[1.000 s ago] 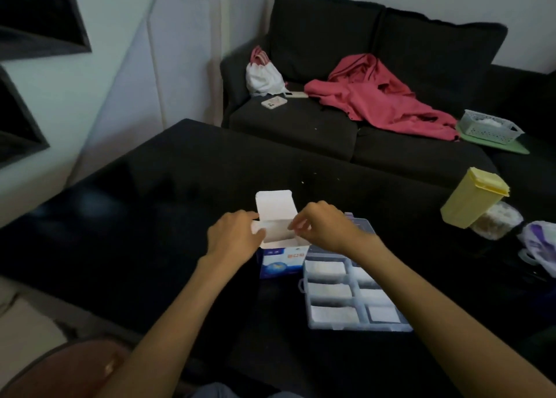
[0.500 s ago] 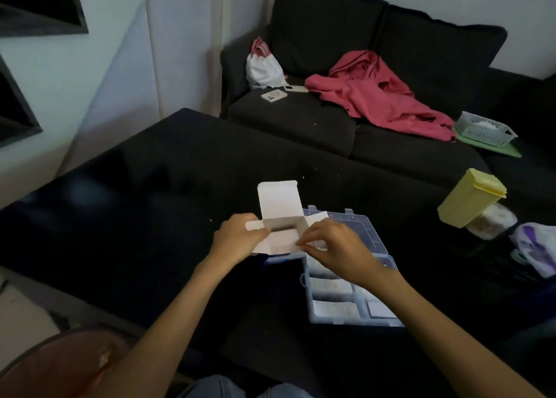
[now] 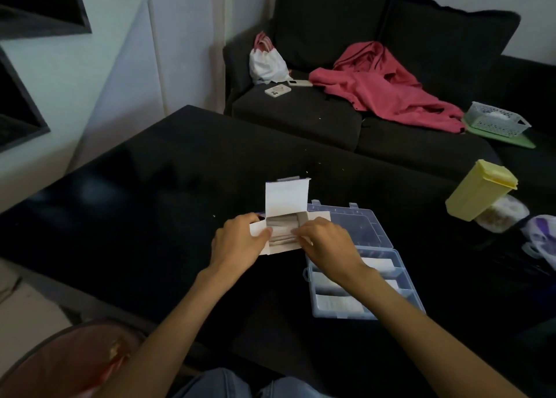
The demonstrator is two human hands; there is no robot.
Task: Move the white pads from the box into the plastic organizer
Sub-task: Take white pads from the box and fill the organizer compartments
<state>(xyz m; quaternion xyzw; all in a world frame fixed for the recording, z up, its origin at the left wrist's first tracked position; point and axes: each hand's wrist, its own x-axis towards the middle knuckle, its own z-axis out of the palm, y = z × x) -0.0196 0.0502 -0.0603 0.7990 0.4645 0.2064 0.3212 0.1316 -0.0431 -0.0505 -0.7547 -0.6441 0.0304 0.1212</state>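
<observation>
Pads (image 3: 281, 235) white, stacked inside the open box (image 3: 285, 200), which lies on the black table (image 3: 150, 187) just left of the organizer (image 3: 370, 310). Box lid flap stands upright; side flaps spread out. More pads already lie in the organizer's near compartments; its clear lid is folded back, flat on the table.

Left hand (image 3: 237, 241) grips the box's left side, thumb curled over the left flap. Right hand (image 3: 326, 245) reaches in from the right, fingertips pinching the pads at the box mouth; wrist passes over the organizer.

Far right on the table: yellow container (image 3: 478, 194), tilted. Beyond, a dark sofa (image 3: 391, 21) with a pink garment (image 3: 388, 87), white bag (image 3: 267, 63), phone (image 3: 277, 90), white basket (image 3: 496, 119).
</observation>
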